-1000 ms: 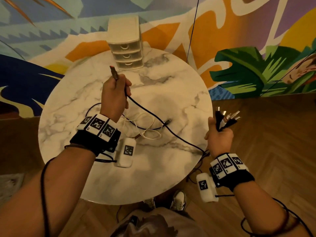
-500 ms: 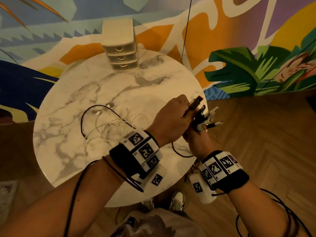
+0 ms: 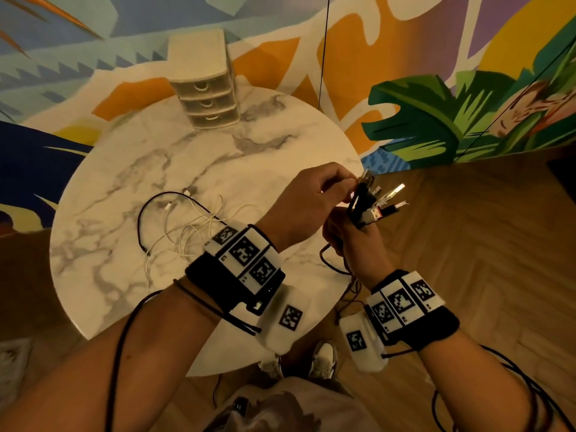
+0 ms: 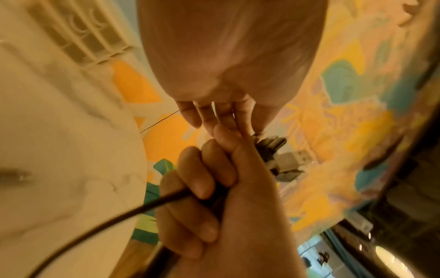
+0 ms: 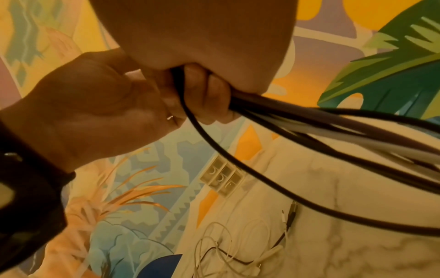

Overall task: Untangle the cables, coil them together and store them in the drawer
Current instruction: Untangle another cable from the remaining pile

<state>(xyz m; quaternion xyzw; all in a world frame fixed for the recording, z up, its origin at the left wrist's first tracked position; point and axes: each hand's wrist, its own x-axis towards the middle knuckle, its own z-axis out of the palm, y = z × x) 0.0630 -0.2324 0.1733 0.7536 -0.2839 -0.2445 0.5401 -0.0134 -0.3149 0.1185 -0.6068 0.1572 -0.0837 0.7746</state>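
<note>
Since earlier, left hand [image 3: 307,202] crossed to centre-right, pinching its plug [image 3: 366,179] against upright bundle [image 3: 371,207] that right hand [image 3: 358,244] gripped.

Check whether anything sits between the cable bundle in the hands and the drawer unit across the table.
Nothing upright blocks the way. The right hand grips the cable bundle at the table's near right edge, the left hand pinching its plugs. Only loose white and black cables lie flat nearby. The drawer unit has all three drawers shut.
</note>
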